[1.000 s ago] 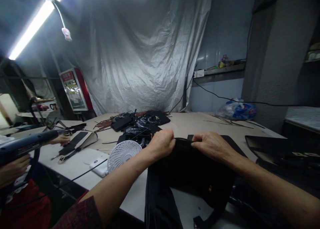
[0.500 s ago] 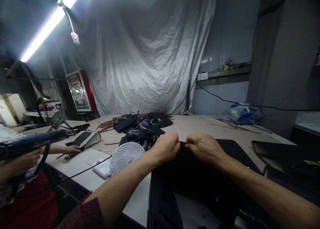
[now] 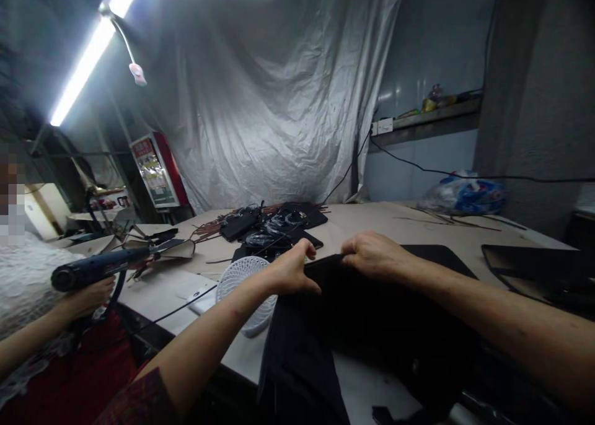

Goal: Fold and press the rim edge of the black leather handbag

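left hand (image 3: 292,271) loosened (right hand (image 3: 375,255) pinching black edge (image 3: 327,262)).

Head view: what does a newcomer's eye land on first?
Probably the large silver sheet hanging across the back, then the bright tube light at upper left. Nearer, the white fan stands out, partly behind the left forearm, and the black bag-like piece fills the lower centre, its top edge in the right hand.

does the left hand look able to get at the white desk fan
Probably yes: the white desk fan stands beside the left forearm, and the left hand is spread open at the edge of the black bag. The hand would likely need to draw back, as that forearm partly hides the fan.
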The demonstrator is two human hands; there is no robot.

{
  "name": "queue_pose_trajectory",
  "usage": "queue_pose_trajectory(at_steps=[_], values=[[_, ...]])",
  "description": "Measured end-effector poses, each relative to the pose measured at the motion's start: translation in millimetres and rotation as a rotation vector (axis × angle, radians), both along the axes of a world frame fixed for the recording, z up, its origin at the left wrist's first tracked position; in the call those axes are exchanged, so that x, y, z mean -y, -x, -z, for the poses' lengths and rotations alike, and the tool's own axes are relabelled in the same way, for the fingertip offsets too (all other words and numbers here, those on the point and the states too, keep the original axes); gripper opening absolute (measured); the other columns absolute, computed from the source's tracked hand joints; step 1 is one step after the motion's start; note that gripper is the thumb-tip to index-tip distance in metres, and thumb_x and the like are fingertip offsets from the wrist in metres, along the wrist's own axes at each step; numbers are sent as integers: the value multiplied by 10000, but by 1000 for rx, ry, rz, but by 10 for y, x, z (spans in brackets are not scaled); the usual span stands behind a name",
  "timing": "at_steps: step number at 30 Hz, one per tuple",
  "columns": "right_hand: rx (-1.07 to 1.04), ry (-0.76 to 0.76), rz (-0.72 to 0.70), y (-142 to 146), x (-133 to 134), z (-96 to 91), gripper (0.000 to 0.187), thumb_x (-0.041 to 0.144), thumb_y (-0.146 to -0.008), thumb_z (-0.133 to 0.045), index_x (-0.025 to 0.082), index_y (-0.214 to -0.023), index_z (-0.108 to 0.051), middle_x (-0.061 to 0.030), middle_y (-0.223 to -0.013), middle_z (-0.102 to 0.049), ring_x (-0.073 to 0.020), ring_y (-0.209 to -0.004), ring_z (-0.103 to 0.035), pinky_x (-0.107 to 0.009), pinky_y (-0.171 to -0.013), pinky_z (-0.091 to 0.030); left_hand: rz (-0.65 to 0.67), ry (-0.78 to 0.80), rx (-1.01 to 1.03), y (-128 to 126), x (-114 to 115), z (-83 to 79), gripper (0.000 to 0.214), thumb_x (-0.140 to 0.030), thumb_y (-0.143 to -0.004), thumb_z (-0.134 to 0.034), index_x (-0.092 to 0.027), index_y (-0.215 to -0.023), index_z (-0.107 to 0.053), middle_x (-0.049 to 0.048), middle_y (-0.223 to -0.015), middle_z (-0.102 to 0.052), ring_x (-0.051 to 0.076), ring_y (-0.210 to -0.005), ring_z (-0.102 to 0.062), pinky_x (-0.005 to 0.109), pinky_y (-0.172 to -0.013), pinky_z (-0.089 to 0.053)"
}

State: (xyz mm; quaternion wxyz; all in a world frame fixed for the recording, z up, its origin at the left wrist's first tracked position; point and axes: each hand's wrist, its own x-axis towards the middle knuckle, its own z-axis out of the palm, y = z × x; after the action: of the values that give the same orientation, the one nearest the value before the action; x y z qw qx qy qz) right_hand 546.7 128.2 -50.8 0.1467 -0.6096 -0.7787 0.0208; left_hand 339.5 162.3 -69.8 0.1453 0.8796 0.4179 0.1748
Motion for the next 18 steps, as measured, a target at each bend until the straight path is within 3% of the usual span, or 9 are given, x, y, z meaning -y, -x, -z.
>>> queue_pose_trajectory(at_steps=[4,9,18], values=[[28,-14,-13,19,-7,26,215,335,-782,-512,251,-762,-709,-29,-692,-650,-166,-633,-546,-267,-540,-293,8,23,46,104,-35,16,639,-287,-527,-844,-193,-1049,-488,37,-1044,-597,210,-924,-567,283,-749,-446],[8,5,15,28,-36,64,233,352,-787,-485,251,-749,-693,-24,-660,-633,-162,-609,-534,-268,-535,-286,14,-26,115,124,-88,47,427,-255,-595,-802,-182,-932,-552,1,-905,-619,167,-821,-565,243,-678,-426],[5,2,20,24,-49,73,225,355,-779,-489,262,-758,-694,-28,-677,-641,-171,-635,-544,-271,-549,-290,17,-262,174,167,20,40,198,-301,-726,-737,-178,-813,-609,-21,-775,-630,124,-705,-560,221,-641,-411]])
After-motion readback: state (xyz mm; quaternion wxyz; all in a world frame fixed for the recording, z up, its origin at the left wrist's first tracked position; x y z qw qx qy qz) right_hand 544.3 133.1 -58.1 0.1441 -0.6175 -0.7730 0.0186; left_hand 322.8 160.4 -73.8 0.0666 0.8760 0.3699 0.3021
